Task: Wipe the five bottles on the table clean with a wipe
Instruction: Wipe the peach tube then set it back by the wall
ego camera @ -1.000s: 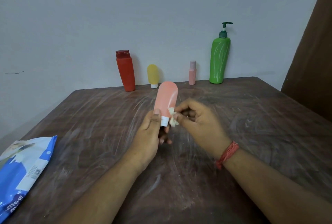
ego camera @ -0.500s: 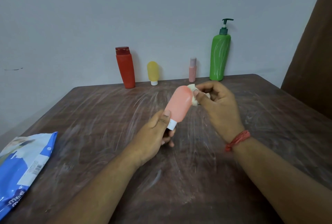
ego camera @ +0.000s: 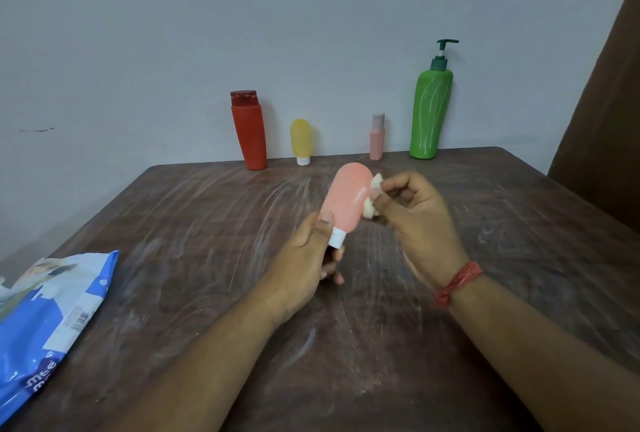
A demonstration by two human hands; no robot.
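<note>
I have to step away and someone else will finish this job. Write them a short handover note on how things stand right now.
Left hand grips the salmon-pink tube at its white cap end, tube held up off the table.
Right hand pinches a crumpled wipe against the tube's upper right side.
At the wall, standing: red bottle, yellow tube, small pink bottle, green pump bottle.
Wipes pack lies at the table's left edge.
Done: the pink tube is mid-wipe; whether any other is already cleaned cannot be told.
Left: finish this tube, set it down, check the other four.
</note>
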